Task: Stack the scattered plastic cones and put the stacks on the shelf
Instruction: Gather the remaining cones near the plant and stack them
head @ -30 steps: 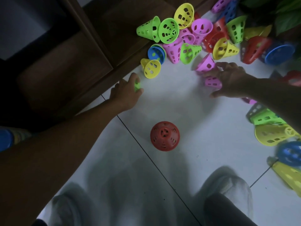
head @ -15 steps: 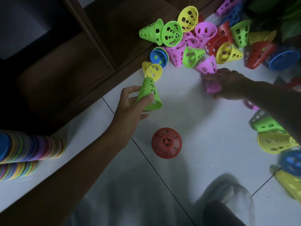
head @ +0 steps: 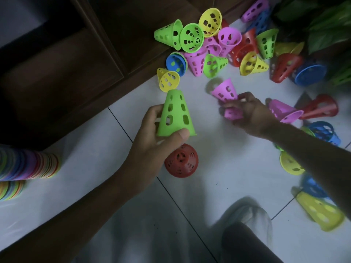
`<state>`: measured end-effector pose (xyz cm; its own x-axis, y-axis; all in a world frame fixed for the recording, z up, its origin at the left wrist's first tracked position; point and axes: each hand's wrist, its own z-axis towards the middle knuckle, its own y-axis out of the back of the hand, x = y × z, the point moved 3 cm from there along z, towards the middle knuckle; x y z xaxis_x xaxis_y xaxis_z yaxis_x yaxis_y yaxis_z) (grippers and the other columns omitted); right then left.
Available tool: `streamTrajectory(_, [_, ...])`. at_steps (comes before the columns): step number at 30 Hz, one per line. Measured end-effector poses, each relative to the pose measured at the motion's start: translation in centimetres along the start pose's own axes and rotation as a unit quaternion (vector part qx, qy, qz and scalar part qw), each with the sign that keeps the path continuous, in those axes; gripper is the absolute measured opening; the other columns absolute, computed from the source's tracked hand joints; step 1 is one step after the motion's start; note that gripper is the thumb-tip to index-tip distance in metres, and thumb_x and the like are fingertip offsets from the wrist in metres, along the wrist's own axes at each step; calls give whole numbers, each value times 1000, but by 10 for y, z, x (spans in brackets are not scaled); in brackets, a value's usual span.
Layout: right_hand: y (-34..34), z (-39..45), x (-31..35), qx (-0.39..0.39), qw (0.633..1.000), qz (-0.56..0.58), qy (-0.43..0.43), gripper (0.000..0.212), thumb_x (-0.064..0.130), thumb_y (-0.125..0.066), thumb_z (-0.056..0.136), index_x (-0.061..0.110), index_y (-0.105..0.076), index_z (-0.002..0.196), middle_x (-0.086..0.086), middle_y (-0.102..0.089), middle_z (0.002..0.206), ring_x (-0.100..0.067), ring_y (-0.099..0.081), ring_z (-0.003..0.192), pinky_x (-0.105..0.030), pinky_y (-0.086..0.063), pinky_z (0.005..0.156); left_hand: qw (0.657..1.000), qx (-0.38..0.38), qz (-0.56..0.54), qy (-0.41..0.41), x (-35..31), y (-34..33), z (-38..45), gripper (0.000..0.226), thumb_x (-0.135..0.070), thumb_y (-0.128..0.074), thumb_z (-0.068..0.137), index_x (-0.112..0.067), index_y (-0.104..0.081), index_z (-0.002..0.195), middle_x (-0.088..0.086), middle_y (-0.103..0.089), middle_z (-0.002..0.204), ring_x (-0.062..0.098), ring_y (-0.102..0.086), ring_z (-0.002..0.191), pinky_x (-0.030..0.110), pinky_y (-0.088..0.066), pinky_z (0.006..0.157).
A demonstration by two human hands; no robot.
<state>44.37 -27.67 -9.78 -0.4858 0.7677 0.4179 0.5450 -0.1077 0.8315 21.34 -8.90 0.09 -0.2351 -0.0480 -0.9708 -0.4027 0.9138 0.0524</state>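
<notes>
A person's left hand [head: 152, 137] grips a green cone [head: 175, 113] above the white tiled floor [head: 218, 158], thumb on its wide rim, narrow end pointing away. Their right hand [head: 252, 112] pinches a pink cone [head: 225, 91], with a second pink piece [head: 232, 113] under the fingers. A red cone [head: 181, 160] stands upright just below the green one. More loose cones [head: 214, 52] crowd against the dark wooden shelf [head: 79, 59] ahead. A long multicoloured stack [head: 28, 165] lies at far left
</notes>
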Motion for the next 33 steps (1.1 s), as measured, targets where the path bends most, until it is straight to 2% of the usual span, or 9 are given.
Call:
streamTrajectory(3, [-12,-30,13,-12,996,85,2,47,27,-72,90,23,-58,135,-12,-45,143,-30,-51,122,-17,-37,83,999,14,33,-26,4,-2,-15,63,-39,-71,75,-20,-49,131,-1,-64,114,14,-64,101,33,-51,87])
streamTrajectory(8, [-31,-81,28,-30,989,146,17,42,26,-75,88,28,-59,127,-6,-48,136,-15,-53,112,-13,-36,85,992,15,96,-81,16,-4,-32,71,-33,-75,75,-28,-42,138,-1,-57,128,25,-59,117,50,-52,96])
streamTrajectory(10, [-37,-99,34,-55,973,225,13,44,8,-77,85,23,-62,123,-7,-48,131,1,-58,100,-5,-43,77,992,8,97,-82,22,-5,-38,77,-27,-78,73,-29,-41,139,-1,-56,130,27,-59,120,52,-53,96])
streamTrajectory(12, [-43,-115,40,-76,938,339,5,54,-14,-76,76,23,-68,114,-5,-50,127,5,-64,99,-10,-53,67,990,8,111,-86,27,-5,-42,82,-16,-80,73,-24,-39,143,1,-55,132,27,-57,123,53,-52,99])
streamTrajectory(15, [-50,-131,42,-88,913,399,-5,62,-13,-79,72,38,-70,106,3,-56,124,-5,-65,104,-34,-61,66,979,21,169,-111,31,-5,-46,83,-11,-80,72,-15,-41,145,3,-56,129,26,-55,125,50,-46,105])
streamTrajectory(21, [-39,-160,61,-88,879,469,28,56,-5,-83,72,31,-70,113,-1,-61,126,-16,-67,107,-25,-59,76,968,35,192,-156,14,1,-48,69,-30,-69,81,-14,-43,143,0,-49,144,21,-44,140,44,-36,116])
streamTrajectory(25, [-18,-178,83,-74,878,468,64,55,-4,-84,72,27,-70,116,0,-59,126,-18,-64,112,-33,-60,83,955,76,212,-194,-25,-3,-33,57,-32,-62,88,-17,-47,141,0,-52,142,21,-48,136,46,-40,112])
streamTrajectory(29, [0,-192,101,-47,889,444,101,53,3,-85,74,26,-71,119,2,-58,127,-23,-62,116,-43,-60,86,889,177,340,-251,-63,-13,-14,75,-28,-73,82,-24,-42,150,-5,-40,152,17,-37,144,40,-37,115])
streamTrajectory(33, [12,-202,111,-41,907,393,145,56,2,-84,74,26,-70,122,3,-56,129,-19,-59,122,-34,-59,89,811,267,453,-256,-74,-22,1,81,-21,-81,77,-35,-46,148,-13,-37,154,3,-33,143,23,-29,117])
